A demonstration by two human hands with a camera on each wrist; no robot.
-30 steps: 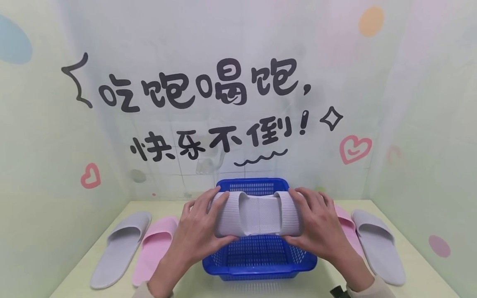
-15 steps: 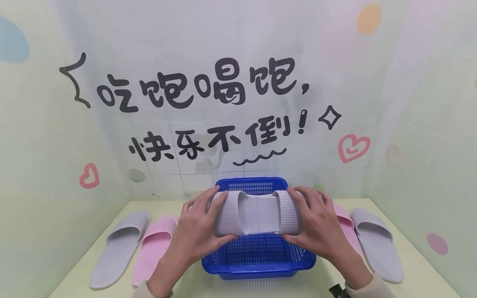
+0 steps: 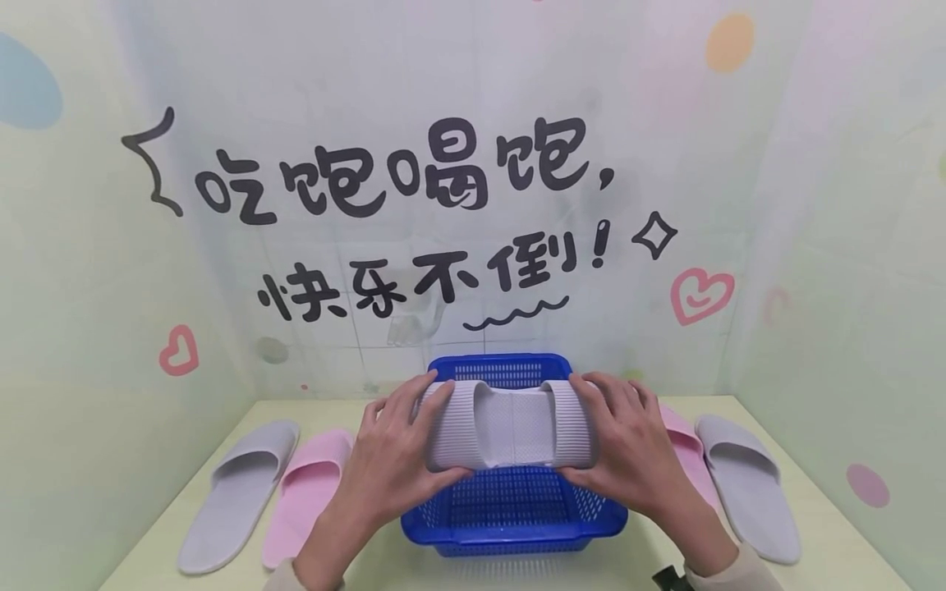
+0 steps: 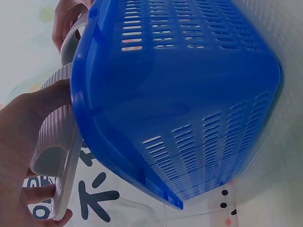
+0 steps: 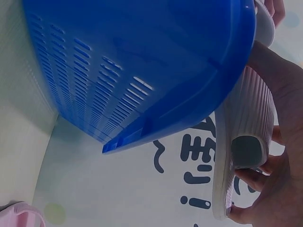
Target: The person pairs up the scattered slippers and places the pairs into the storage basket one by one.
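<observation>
A pair of pale lavender-grey slippers with ribbed straps is held up over the near part of a blue perforated basket. My left hand [image 3: 392, 451] grips the left slipper [image 3: 452, 424], fingers over the far side and thumb on the near side. The right slipper [image 3: 575, 423] is gripped the same way by my right hand [image 3: 637, 447]. Between the straps, the dotted insoles meet at a seam. Both wrist views show the slippers beside the rim of the basket [image 3: 517, 535]; whether they touch it, I cannot tell.
Left on the pale table stand a grey slipper [image 3: 240, 497] and a pink slipper [image 3: 306, 497]. To the right lie another pink slipper [image 3: 687, 447], partly behind my right hand, and a grey slipper [image 3: 750, 492]. A printed curtain [image 3: 473, 66] hangs behind.
</observation>
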